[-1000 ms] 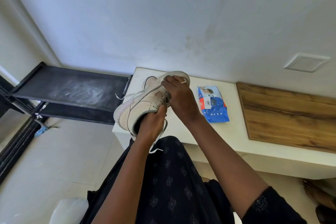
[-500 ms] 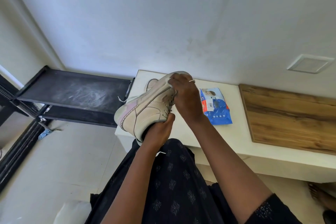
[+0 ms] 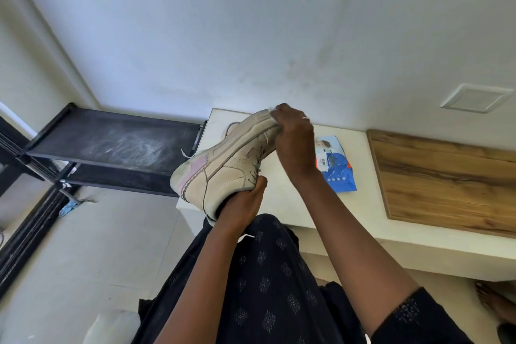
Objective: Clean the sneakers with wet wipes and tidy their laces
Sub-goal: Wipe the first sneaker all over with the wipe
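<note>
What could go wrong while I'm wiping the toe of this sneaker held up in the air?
The left hand alone grips the sneaker at its heel opening, so the right hand pressing the wipe on the toe could twist it loose. A loose lace end dangles over the lap and might snag.

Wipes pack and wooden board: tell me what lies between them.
Nothing. In the head view only a bare strip of the white counter separates the wipes pack from the wooden board.
</note>
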The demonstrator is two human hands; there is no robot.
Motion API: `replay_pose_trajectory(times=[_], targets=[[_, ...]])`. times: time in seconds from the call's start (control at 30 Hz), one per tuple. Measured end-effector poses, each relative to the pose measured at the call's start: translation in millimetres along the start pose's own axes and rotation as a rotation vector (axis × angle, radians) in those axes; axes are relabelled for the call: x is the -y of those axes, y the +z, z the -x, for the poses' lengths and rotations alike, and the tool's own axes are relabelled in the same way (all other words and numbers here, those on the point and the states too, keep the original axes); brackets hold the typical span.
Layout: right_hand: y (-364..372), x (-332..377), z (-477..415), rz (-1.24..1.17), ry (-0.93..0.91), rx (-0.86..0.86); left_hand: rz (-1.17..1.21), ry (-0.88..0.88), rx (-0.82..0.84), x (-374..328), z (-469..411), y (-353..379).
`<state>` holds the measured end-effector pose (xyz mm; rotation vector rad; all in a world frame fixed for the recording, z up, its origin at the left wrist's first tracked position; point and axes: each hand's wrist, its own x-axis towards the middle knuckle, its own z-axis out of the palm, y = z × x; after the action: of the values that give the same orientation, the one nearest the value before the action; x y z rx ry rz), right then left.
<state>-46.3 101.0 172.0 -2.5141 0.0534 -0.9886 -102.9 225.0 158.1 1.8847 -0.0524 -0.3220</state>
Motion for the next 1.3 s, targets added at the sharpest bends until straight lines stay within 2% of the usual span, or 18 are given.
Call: replay_pose_trajectory(times=[0.17, 0.27, 0.37, 0.53, 0.6, 0.87, 1.0, 1.17, 1.23, 1.3], targets=[[-0.5, 22.1, 8.8, -0.035, -0.393, 0.182, -0.019, 0.024, -0.007, 2.8, 2.5, -3.8], [-2.9, 12.8, 5.7, 0.001, -0.42, 0.185, -0.018, 0.052, -0.05, 4.5, 1.5, -4.8], [-2.6, -3.6, -0.8, -0.004, -0.236, 0.085, -0.009, 0.043, -0.058, 3.8, 1.3, -4.0], [6.1, -13.9, -8.4, -0.059, 0.262, -0.044, 0.017, 0.046, -0.076, 6.9, -1.5, -3.4], [6.9, -10.9, -7.0, -0.066, 0.352, -0.065, 0.017, 0.046, -0.074, 6.9, -1.8, -5.1], [8.5, 6.8, -0.4, -0.039, 0.079, -0.123, 0.095, 0.027, -0.08, 11.6, -2.2, -8.5], [15.1, 21.4, 7.3, -0.058, -0.08, 0.009, 0.093, 0.051, -0.1, 12.3, -3.7, -10.2], [12.5, 24.8, 23.2, -0.028, -0.364, 0.108, 0.273, -0.095, -0.082, 10.8, -7.7, -13.5], [14.7, 15.6, 20.6, 0.023, -0.341, 0.048, 0.344, -0.129, -0.084, 10.4, -9.9, -13.1], [17.8, 6.3, 13.5, 0.04, -0.239, -0.058, 0.424, -0.155, -0.076, 6.3, -9.7, -10.7]])
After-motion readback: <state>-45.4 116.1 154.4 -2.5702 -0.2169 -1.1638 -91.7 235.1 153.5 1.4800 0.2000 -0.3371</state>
